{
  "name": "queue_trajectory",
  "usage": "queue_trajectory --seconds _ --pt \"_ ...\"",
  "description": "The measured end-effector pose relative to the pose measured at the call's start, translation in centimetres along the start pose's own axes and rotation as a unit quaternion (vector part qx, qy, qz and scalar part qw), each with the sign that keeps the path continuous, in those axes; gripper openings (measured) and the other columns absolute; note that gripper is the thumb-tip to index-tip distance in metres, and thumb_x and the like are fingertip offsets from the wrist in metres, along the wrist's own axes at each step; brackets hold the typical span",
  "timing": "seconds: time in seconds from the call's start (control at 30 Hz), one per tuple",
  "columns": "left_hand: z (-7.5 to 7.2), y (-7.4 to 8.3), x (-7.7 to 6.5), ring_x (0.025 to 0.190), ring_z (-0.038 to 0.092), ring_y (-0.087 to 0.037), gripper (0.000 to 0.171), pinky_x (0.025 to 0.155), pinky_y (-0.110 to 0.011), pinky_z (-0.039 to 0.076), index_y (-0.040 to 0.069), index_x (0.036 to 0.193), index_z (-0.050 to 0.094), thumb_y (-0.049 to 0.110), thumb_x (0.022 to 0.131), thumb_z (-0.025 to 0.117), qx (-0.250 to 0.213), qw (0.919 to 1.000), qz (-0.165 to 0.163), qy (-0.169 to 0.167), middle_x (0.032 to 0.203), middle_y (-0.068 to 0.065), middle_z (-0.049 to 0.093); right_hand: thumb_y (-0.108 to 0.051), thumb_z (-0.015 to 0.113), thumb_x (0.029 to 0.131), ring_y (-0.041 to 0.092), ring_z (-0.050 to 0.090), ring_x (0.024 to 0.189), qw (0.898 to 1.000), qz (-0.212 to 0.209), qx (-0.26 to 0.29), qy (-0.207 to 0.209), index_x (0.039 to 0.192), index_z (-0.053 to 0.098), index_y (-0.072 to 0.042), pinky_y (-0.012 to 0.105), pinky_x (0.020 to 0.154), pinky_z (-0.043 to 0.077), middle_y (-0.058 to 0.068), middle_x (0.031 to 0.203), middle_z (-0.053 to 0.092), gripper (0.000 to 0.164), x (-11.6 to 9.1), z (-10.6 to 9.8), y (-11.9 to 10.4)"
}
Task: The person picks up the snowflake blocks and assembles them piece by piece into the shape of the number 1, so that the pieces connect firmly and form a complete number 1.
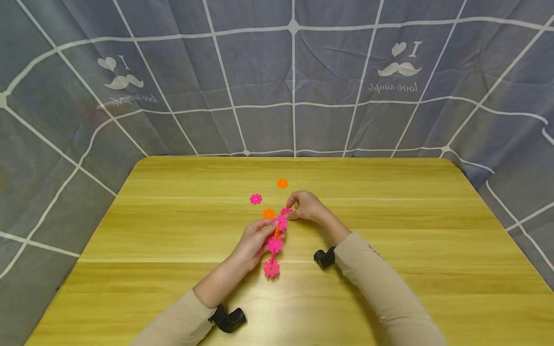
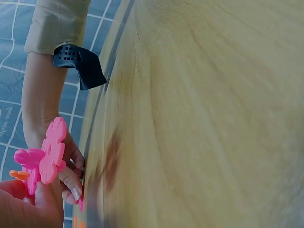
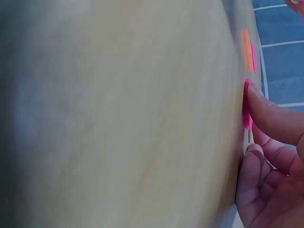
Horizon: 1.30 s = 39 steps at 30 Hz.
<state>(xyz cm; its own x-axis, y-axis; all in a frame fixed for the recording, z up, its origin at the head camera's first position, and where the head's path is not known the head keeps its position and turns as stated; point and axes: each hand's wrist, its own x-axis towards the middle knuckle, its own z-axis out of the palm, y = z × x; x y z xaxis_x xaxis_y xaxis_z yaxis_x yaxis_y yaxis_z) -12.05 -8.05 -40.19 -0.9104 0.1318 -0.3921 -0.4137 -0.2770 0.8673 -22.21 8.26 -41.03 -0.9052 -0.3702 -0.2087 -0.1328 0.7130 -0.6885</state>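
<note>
Fingers of left hand (image 1: 256, 239) clamped on a chain of slotted pink and orange discs (image 1: 275, 245), held above the wooden table (image 1: 173, 240). Right hand (image 1: 307, 206): thumb touching a loose pink disc (image 1: 285, 211) at table level; pinched or not, cannot tell. Near orange disc (image 1: 268, 213) just left; second pink disc (image 1: 256, 199) farther left; far orange disc (image 1: 283, 183) beyond.

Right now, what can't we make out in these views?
Head: part of the left hand, hidden by the pink and orange chain.
Left wrist: most of that same hand, cut off by the lower left corner.
Right wrist: whether the right hand pinches the pink disc; its thumb covers the contact.
</note>
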Motion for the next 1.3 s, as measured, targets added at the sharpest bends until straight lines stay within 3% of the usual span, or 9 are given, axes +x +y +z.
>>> queue_trajectory --seconds 0.23,0.47,0.77,1.0,1.3 --pt "0.0 0.2 -0.3 0.070 0.066 -0.010 0.023 0.061 -0.022 0.055 -0.008 0.110 0.056 0.008 0.094 0.054 0.002 1.0000 0.003 0.004 0.083 -0.004 0.066 -0.010 0.081 0.071 0.015 0.043 0.064 1.000 0.002 0.013 0.005 0.087 0.061 -0.002 0.023 0.059 0.037 0.002 0.069 0.047 0.027 -0.5 0.0 -0.2" --pt "0.0 0.1 -0.4 0.070 0.066 -0.010 0.022 0.061 -0.022 0.055 -0.008 0.109 0.056 0.008 0.094 0.054 0.007 0.9999 0.002 0.007 0.082 -0.003 0.066 -0.002 0.077 0.074 0.013 0.044 0.057 0.997 -0.012 0.081 0.010 0.085 0.057 0.000 0.021 0.053 0.039 0.002 0.062 0.049 0.023 -1.1 -0.4 0.7" --pt "0.3 0.2 -0.4 0.070 0.066 -0.011 0.020 0.061 -0.022 0.055 -0.006 0.106 0.057 0.010 0.094 0.055 0.008 1.0000 -0.001 0.004 0.082 -0.003 0.066 0.004 0.066 0.083 0.011 0.053 0.056 0.985 -0.012 0.174 -0.014 0.100 0.063 0.006 0.021 0.053 0.047 0.006 0.068 0.062 0.018 -2.2 -1.0 1.2" --pt "0.4 0.0 -0.4 0.070 0.066 -0.010 0.019 0.062 -0.021 0.055 -0.008 0.107 0.056 0.007 0.095 0.052 0.009 0.9999 0.005 0.000 0.082 -0.004 0.066 0.006 0.060 0.086 0.014 0.058 0.060 0.977 -0.024 0.212 -0.018 0.104 0.062 0.011 0.025 0.059 0.053 0.006 0.070 0.064 0.019 -2.9 -1.4 1.0" --pt "0.6 -0.1 -0.5 0.070 0.066 -0.011 0.022 0.064 -0.022 0.055 -0.010 0.108 0.056 0.006 0.094 0.054 0.016 0.9997 0.016 -0.001 0.082 -0.006 0.067 0.004 0.057 0.090 0.022 0.058 0.064 0.968 -0.063 0.242 -0.027 0.103 0.060 0.008 0.033 0.063 0.053 0.012 0.074 0.064 0.014 -4.0 -1.8 -0.2"
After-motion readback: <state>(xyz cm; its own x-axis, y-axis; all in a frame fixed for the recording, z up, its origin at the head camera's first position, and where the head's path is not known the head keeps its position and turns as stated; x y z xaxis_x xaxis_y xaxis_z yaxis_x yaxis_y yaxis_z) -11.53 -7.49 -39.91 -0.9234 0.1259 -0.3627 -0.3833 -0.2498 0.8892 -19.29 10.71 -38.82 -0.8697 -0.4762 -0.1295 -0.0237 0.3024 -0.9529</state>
